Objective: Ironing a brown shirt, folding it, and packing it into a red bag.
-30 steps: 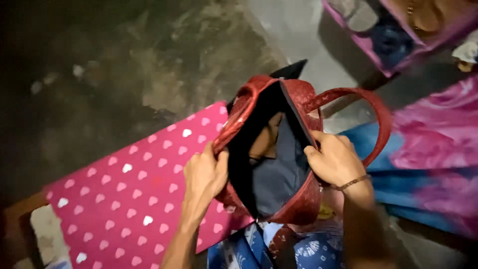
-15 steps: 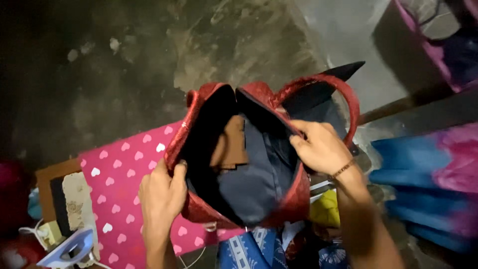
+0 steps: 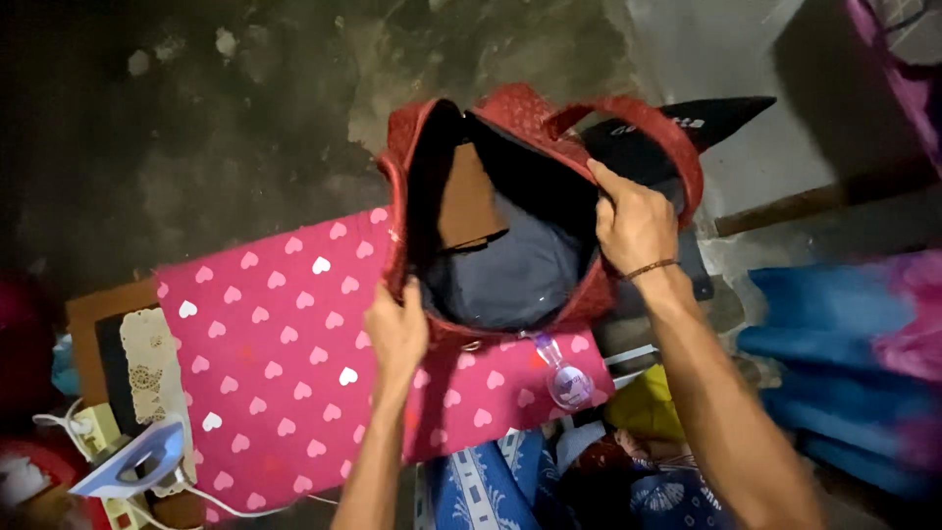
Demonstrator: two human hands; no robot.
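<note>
Hands hold 1 red woven handbag [image 3: 510,196] open in the middle of the head view. Left hand [image 3: 397,334] grips the near rim at the lower left of the bag, fingers curled over the edge. Right hand [image 3: 633,221] pinches the far rim at the right side, just under the red handle [image 3: 677,147]. The bag mouth faces up toward the camera, and its long axis runs from lower left to upper right, between the 2 hands. Both hands touch it, so neither is nearer. Inside are a brown cardboard piece [image 3: 469,201] and a dark grey lining [image 3: 510,275]. Under the bag lies a pink cloth with white hearts [image 3: 285,363]; an iron [image 3: 128,461] sits at the lower left.

Compared with 0.5 s ago, the bag is higher in the frame, the left hand has slid to the near rim, and a small clear bottle [image 3: 564,378] now shows below the bag.
</note>
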